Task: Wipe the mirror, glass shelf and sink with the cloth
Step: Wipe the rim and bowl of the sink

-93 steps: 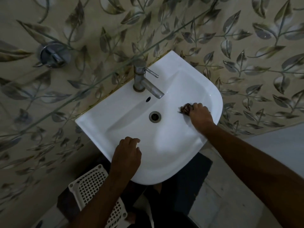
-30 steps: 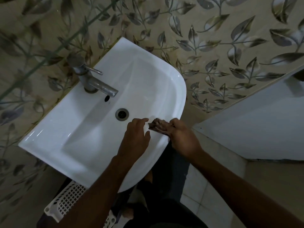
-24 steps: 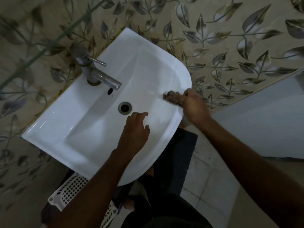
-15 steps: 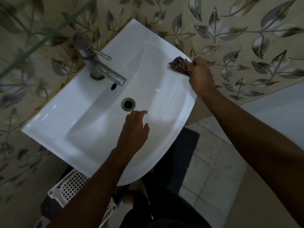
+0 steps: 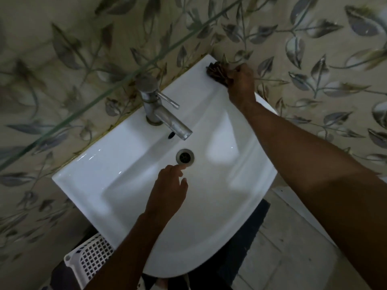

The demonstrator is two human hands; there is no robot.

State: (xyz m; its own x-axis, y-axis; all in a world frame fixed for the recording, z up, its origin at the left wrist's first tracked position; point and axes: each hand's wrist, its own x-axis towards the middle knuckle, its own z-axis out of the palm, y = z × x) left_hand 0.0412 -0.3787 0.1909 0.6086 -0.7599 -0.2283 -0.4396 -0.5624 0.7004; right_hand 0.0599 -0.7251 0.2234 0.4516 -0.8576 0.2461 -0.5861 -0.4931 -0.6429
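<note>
Two bare hands work at a white sink (image 5: 125, 164). The right hand (image 5: 240, 84) grips a bunched dark cloth (image 5: 217, 73), pressing it on the sink's far right corner against the leaf-patterned wall (image 5: 314, 59). The left hand (image 5: 167, 191), fingers loosely extended, hovers over the basin just near the drain (image 5: 185, 156). A metal tap (image 5: 161, 111) stands far left; a white basket (image 5: 92, 256) sits below.

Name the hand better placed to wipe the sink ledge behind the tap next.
Right hand: it grips the cloth on the sink's back corner. Left hand hovers empty over the basin.
</note>
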